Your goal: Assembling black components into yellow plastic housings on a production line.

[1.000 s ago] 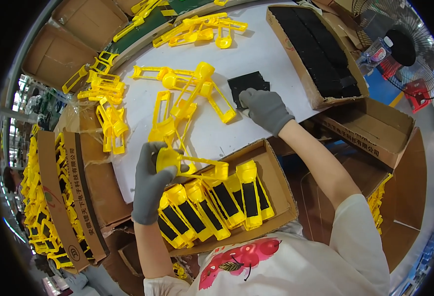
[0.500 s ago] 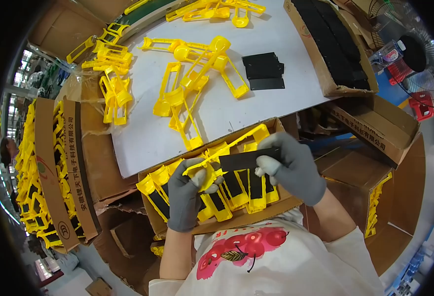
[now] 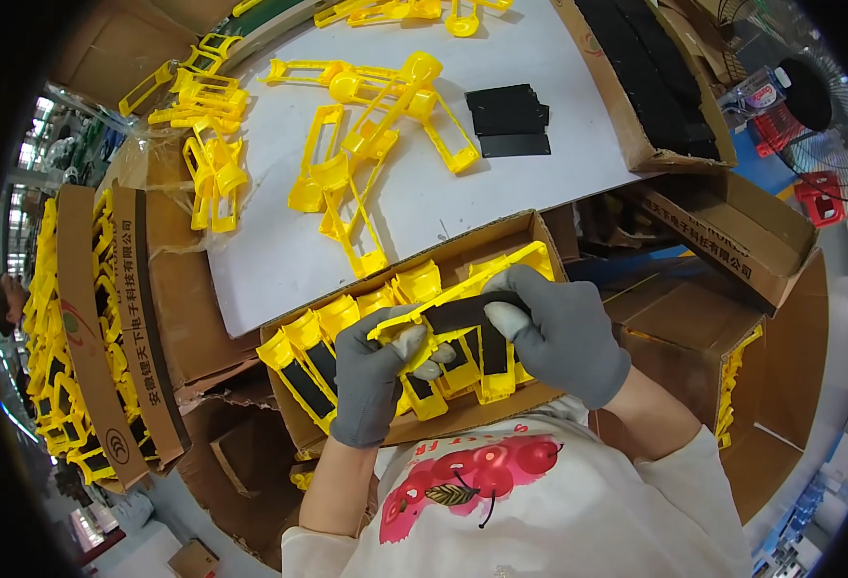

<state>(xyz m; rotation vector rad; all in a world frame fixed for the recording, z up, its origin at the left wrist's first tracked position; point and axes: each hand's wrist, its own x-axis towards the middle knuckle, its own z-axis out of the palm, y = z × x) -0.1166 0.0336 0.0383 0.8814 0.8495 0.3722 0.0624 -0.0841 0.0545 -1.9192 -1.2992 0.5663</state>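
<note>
Both my hands wear grey gloves and work above an open carton [image 3: 496, 236]. My left hand [image 3: 366, 380] is closed around the near end of a yellow plastic frame [image 3: 508, 263], which slants up to the right. A black rectangular strip [image 3: 455, 314] lies along the frame's opening. My right hand [image 3: 573, 337] grips that strip, its thumb pressed on the strip's right part and its fingers at the frame's far side. Below, the carton holds several yellow frames [image 3: 311, 332], many with black strips set in them.
Loose yellow frames [image 3: 330, 171] and a small stack of black strips [image 3: 509, 114] lie on the white table [image 3: 424, 207]. A carton of black strips [image 3: 626, 116] stands at the back right. Cartons of frames [image 3: 87, 337] flank the left; an open carton [image 3: 781, 414] sits right.
My right hand has brought the black strip against the yellow frame, and the frame now lies flatter along it. The view has shifted slightly, so the table's things appear a little higher and further left.
</note>
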